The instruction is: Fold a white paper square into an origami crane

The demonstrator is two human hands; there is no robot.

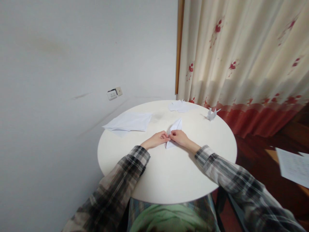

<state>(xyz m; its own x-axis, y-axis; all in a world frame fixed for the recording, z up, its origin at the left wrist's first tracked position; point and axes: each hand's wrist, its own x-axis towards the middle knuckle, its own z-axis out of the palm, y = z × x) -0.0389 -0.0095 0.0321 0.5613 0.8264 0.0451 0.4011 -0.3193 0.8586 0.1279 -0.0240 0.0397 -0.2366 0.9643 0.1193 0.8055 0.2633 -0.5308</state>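
A folded piece of white paper (pixel 177 124) lies on the round white table (pixel 166 180), near its middle. My left hand (pixel 158 139) pinches its left edge, with the fingers curled in. From the right, my right hand (pixel 180 137) grips the same paper, its fingertips meeting those of the left hand. The paper's pointed upper part shows beyond the hands and a lower corner shows beneath them. The fingers hide the fold between them.
A stack of white paper sheets (pixel 130 121) lies at the table's left. A folded paper crane (pixel 211 114) stands at the right rim, and more white paper (pixel 178 106) lies at the far edge. Written sheets (pixel 293 166) rest on a lower surface to the right.
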